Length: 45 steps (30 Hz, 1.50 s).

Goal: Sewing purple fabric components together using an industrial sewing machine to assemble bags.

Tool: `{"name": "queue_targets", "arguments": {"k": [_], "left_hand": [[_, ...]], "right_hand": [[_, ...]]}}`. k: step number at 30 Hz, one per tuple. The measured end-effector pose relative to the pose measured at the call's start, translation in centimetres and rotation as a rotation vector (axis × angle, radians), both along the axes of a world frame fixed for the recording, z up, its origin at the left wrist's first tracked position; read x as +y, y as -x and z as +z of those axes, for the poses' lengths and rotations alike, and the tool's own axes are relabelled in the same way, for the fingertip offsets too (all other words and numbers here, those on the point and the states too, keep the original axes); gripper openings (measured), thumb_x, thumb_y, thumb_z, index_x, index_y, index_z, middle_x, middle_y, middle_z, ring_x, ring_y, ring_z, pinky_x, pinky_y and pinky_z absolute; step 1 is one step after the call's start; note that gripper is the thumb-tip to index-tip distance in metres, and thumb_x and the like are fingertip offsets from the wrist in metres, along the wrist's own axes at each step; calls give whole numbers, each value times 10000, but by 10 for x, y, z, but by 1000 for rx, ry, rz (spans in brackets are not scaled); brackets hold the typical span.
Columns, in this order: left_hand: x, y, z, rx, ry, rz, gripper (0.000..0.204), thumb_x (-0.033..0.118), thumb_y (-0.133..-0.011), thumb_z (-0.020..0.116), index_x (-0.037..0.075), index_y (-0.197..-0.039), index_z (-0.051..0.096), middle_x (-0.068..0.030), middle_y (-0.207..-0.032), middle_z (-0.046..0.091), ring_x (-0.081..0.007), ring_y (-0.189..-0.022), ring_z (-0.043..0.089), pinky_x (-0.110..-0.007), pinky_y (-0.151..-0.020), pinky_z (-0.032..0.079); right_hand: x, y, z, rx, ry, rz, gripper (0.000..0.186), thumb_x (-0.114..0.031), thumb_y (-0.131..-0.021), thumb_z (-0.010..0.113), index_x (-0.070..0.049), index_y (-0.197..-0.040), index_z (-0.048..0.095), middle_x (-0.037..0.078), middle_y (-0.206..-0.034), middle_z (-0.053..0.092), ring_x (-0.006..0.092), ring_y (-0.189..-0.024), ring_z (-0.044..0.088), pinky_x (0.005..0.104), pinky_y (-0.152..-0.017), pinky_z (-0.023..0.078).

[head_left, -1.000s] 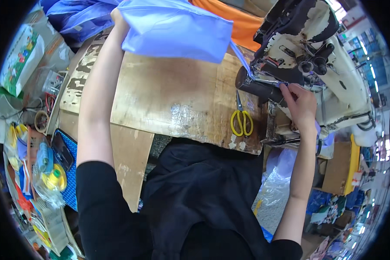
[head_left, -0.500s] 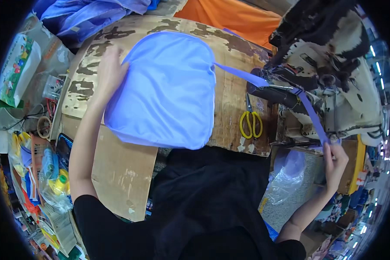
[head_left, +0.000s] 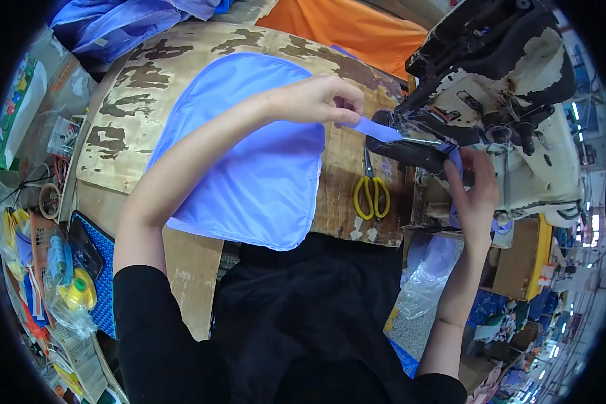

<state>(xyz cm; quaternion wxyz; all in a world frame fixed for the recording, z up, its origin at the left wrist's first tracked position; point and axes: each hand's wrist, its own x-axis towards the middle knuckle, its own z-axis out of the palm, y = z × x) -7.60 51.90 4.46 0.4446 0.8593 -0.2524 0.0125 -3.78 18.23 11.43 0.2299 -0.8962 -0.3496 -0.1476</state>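
Observation:
A periwinkle fabric bag [head_left: 242,182] lies on the worn wooden table [head_left: 118,158]. My left hand [head_left: 323,104] reaches across it and pinches the periwinkle strap [head_left: 380,132] just left of the sewing machine's narrow arm. The strap runs over the dark arm [head_left: 411,153] and a metal part there. My right hand [head_left: 471,185] grips the strap at the arm's right, fingers curled beside the black-and-white sewing machine [head_left: 532,60]. Yellow-handled scissors [head_left: 374,195] lie below the arm on the table.
Blue fabric [head_left: 114,23] and orange cloth [head_left: 330,34] lie at the back. A cluttered shelf with a basket [head_left: 44,269], a blue mat [head_left: 104,303] and a dark phone [head_left: 84,249] is at the left. A cardboard box [head_left: 515,262] stands at the right.
The bag has come down flat on the table. My left hand has moved from the bag to the strap at the right. My right hand dropped along the strap, then came back up.

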Motion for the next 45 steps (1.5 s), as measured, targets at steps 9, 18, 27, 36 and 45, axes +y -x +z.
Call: {"name": "queue_targets", "arguments": {"k": [9, 18, 27, 36, 45], "left_hand": [[-52, -30, -1, -561, 36, 536, 116, 136, -848, 697, 46, -893, 640, -36, -788, 663, -219, -674, 593, -345, -641, 462], [47, 53, -5, -404, -463, 719, 547, 111, -795, 721, 55, -1315, 562, -133, -1249, 621, -309, -1102, 608, -404, -974, 475], [123, 171, -16, 598, 375, 974, 413, 402, -892, 687, 43, -1095, 665, -33, -862, 659, -80, -700, 576, -242, -604, 467], [126, 129, 87, 340, 906, 862, 266, 273, -944, 615, 59, -1083, 690, -18, -896, 702, -94, -744, 635, -190, -644, 492], [105, 78, 112, 414, 928, 800, 268, 239, -951, 590, 30, -1099, 671, -48, -922, 701, -112, -763, 647, -204, -672, 510]], "right_hand": [[11, -5, 5, -2, -35, 37, 54, -47, -853, 670, -4, -855, 638, 54, -787, 558, 202, -676, 485, 314, -655, 421], [-20, 3, 12, 46, 31, 78, 36, -23, -850, 666, -1, -865, 641, 56, -745, 576, 195, -665, 489, 297, -640, 409], [-1, -12, 3, 77, -85, 70, 71, -66, -901, 646, -1, -873, 648, 26, -728, 574, 133, -635, 467, 260, -596, 368], [1, -20, 4, 161, 21, 59, 142, -109, -956, 602, -7, -869, 649, -12, -667, 538, 80, -594, 429, 218, -563, 335], [3, -27, 10, 281, -1, 95, 225, -133, -963, 598, -4, -778, 612, -16, -628, 511, 79, -583, 419, 220, -553, 333]]}}
